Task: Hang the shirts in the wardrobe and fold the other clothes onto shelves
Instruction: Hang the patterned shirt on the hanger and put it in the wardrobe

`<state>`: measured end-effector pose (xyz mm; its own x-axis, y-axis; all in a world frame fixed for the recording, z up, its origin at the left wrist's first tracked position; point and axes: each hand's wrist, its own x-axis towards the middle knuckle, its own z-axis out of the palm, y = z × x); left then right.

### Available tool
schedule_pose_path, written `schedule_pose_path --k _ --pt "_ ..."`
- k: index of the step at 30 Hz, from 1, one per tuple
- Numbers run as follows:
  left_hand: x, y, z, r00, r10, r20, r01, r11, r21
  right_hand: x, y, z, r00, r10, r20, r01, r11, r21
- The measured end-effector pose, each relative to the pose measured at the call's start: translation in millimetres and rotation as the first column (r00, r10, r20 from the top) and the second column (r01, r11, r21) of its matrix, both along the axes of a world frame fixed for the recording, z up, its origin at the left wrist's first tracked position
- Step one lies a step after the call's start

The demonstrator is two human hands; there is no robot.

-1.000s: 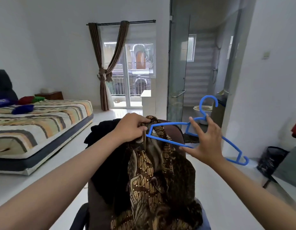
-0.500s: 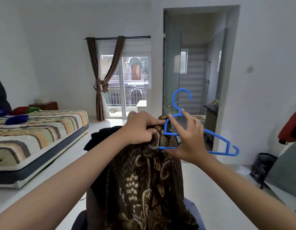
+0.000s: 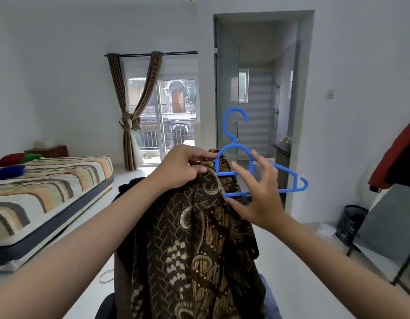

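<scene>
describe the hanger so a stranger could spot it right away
Look at the doorway with the glass panel in the middle of the room. In front of it, the right hand holds a blue plastic hanger, the only bright blue thing beside the brown patterned shirt.

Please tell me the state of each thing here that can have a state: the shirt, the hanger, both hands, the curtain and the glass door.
batik shirt: held up at the collar, hanging down, hanger partly inside
blue hanger: upright, its left end tucked into the shirt's neck
left hand: grips the shirt collar
right hand: holds the hanger, fingers spread
brown curtain: tied back
glass door: open
</scene>
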<state>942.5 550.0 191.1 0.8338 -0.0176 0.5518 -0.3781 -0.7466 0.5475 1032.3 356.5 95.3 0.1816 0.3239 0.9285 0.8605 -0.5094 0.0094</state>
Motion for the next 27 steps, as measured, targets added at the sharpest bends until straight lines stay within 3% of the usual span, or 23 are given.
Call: schedule_pose_path --k 3,10,13,21,27 --pt "-2 10 4 1.000 -0.018 0.011 0.018 0.998 -0.055 -2 -8 -29 0.995 0.064 0.081 -0.072 0.992 0.102" --pt "-9 32 15 0.996 -0.087 0.024 0.089 0.984 -0.157 1 -10 -82 0.955 0.180 -0.236 -0.188 0.982 -0.014" --pt "-9 44 18 0.994 -0.103 0.035 0.108 0.977 -0.181 5 -8 -82 0.905 0.241 -0.351 -0.252 0.968 0.016" --pt "-18 73 23 0.996 -0.085 0.029 0.089 0.984 -0.157 19 -31 -43 0.894 0.233 -0.382 -0.076 0.920 0.385" --pt "-14 86 24 0.996 -0.077 0.033 0.082 0.981 -0.177 15 -47 -15 0.739 0.454 -0.498 -0.130 0.821 0.556"
